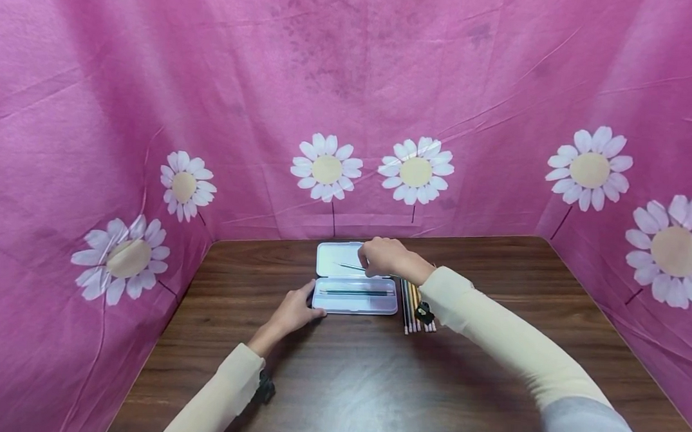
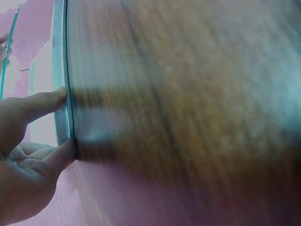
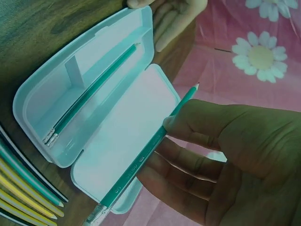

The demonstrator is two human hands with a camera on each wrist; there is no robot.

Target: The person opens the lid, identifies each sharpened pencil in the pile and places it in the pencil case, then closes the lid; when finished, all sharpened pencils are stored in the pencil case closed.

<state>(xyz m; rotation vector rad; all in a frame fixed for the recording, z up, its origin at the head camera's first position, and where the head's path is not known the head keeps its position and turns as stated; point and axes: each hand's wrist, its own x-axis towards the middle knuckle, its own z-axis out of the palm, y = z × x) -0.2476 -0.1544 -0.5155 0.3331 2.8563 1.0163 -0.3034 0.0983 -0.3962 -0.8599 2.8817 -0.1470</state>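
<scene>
My right hand [image 1: 387, 256] pinches a green pencil [image 3: 136, 167] between thumb and fingers, over the raised lid of a white plastic pencil case [image 1: 355, 312]. The pencil's white eraser end points down-left and its sharpened tip up-right in the right wrist view. The case stands open, with green pencils [image 3: 94, 92] lying lengthwise inside beside a small divider. My left hand [image 1: 292, 310] holds the case by its left end, thumb at the front corner and fingers along the side. In the left wrist view the thumb [image 2: 44, 104] touches the case's edge.
Several yellow, green and black pencils [image 1: 409, 309] lie side by side to the right of the case, partly under my right wrist. The brown wooden table [image 1: 339, 377] meets a pink cloth backdrop [image 1: 258, 109] with white daisies behind and at both sides.
</scene>
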